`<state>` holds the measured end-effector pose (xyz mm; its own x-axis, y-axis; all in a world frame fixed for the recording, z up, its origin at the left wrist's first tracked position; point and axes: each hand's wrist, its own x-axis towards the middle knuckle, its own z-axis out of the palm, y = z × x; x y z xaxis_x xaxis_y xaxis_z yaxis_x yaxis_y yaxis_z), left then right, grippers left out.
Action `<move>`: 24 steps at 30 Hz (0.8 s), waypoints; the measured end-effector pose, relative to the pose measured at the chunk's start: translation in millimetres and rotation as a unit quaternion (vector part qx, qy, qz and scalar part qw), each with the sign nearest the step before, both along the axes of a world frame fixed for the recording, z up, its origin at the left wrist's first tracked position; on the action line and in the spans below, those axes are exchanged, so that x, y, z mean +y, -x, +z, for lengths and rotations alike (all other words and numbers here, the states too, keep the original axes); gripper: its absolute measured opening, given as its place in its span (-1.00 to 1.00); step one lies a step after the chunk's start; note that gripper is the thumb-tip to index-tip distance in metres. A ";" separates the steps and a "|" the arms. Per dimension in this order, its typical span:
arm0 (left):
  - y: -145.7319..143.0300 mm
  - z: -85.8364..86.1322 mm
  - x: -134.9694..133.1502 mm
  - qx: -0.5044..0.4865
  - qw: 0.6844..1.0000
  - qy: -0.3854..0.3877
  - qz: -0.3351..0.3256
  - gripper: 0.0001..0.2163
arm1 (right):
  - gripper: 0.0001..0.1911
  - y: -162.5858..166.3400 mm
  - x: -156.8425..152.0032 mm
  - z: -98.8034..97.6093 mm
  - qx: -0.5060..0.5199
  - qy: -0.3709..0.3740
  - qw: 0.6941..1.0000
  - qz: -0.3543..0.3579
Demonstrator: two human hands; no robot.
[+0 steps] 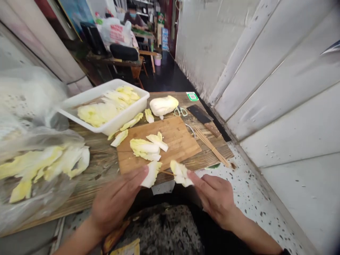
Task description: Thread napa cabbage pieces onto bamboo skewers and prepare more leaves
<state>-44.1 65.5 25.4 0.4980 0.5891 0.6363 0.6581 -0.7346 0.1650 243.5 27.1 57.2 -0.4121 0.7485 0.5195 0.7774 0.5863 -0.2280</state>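
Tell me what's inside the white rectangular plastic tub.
The tub holds pale yellow-and-white cabbage leaves, with something brown, too blurred to name, toward its far left side. Its floor under the leaves is covered and cannot be seen.

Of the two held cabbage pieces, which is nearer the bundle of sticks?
The right piece, in the right hand; the left piece, in the left hand, is farther from the sticks.

Wooden table (102, 152): cutting board (177, 136), tub (127, 111), cleaver (200, 115), skewers (211, 145).
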 end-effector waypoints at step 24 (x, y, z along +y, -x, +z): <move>12.5 28.2 -13.2 0.046 0.998 -0.026 -0.029 -0.39 | -0.65 -0.8 -12.4 13.3 -0.095 -0.041 0.992 0.077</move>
<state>-56.5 52.3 53.7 0.5880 0.5241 0.6161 0.6243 -0.7784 0.0663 244.3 14.7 70.5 -0.6148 0.6278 0.4773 0.7016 0.7118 -0.0327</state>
